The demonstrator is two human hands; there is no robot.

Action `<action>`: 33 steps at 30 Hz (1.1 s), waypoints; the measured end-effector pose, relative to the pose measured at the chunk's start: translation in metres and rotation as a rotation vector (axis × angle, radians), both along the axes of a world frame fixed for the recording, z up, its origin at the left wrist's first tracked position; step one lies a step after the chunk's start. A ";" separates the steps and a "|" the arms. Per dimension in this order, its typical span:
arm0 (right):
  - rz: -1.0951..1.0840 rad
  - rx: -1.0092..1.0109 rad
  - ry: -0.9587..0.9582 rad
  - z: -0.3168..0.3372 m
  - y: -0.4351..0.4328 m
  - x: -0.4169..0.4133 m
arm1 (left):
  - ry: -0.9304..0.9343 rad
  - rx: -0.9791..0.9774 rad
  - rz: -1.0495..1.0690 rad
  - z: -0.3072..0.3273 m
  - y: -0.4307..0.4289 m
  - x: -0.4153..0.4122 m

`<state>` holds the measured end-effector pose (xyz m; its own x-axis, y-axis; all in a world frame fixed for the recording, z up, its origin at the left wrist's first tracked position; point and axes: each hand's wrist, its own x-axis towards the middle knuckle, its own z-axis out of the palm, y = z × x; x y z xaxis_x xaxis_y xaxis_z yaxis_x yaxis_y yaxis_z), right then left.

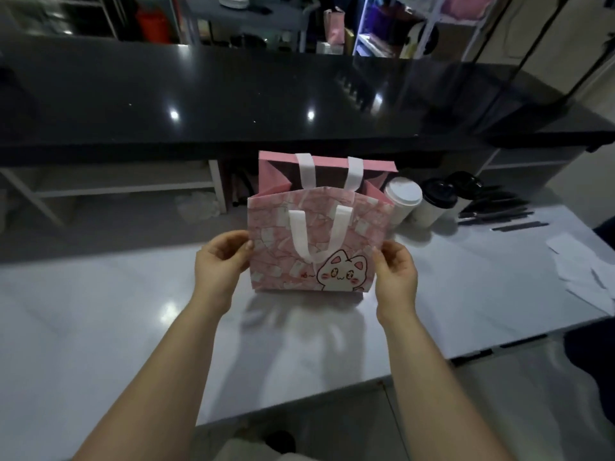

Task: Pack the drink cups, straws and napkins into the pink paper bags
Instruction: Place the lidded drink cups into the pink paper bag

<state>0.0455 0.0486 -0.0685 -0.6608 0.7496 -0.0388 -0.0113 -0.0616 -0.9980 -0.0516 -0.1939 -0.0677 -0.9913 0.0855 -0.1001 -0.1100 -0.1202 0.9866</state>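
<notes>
1. Near the middle of the white table [133, 311]: a pink paper bag [276, 227], upright, mouth open, a white cartoon cat [339, 274] printed low on the front panel.
2. At the bag's left edge: the left grip [221, 261], pinching the paper, thumb on the front panel, fingers curled round behind.
3. At the bag's right edge: the right grip [396, 271], pinching in the same way, thumb in front, fingers curled round the side.
4. Hanging down over the front panel: a white front handle [299, 237]. Standing up from the far rim: a white back handle [306, 171].
5. Inside of the bag: mostly hidden by the front panel, so contents impossible to tell.
6. Just beside the bag on its right, partly behind its corner: a white-lidded cup [401, 197].
7. Next in the same row, further right: two black-lidded cups [436, 201], close together on the table.
8. Right of the cups: dark wrapped straws [496, 211], flat on the table in a loose fan.
9. Near the table's right edge, well apart from the bag: white napkins [579, 261], lying flat.
10. Beyond the table: a long glossy black counter [233, 94], with blurred shelves [382, 28] behind it.
</notes>
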 end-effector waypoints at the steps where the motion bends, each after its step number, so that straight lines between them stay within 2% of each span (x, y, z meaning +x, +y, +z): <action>1: -0.015 -0.008 -0.010 -0.004 0.005 -0.001 | 0.004 -0.004 0.016 -0.001 0.002 0.003; 5: 0.051 -0.045 -0.027 -0.012 0.031 -0.007 | 0.005 -0.014 0.148 -0.004 0.018 0.018; 12: 0.402 -0.011 0.035 -0.005 0.073 -0.003 | 0.087 -0.081 0.531 -0.013 0.048 0.074; 16: 0.536 0.034 0.034 -0.009 0.090 0.008 | 0.104 -0.127 0.660 -0.011 0.069 0.094; 26: 0.527 0.121 0.027 0.000 0.115 0.021 | 0.034 -0.345 0.672 -0.011 0.089 0.135; 29: 0.514 0.172 0.026 0.004 0.114 0.028 | 0.100 -0.443 0.647 -0.006 0.101 0.151; 33: 0.526 0.323 -0.012 0.011 0.119 0.035 | 0.293 -0.633 0.431 0.004 0.136 0.157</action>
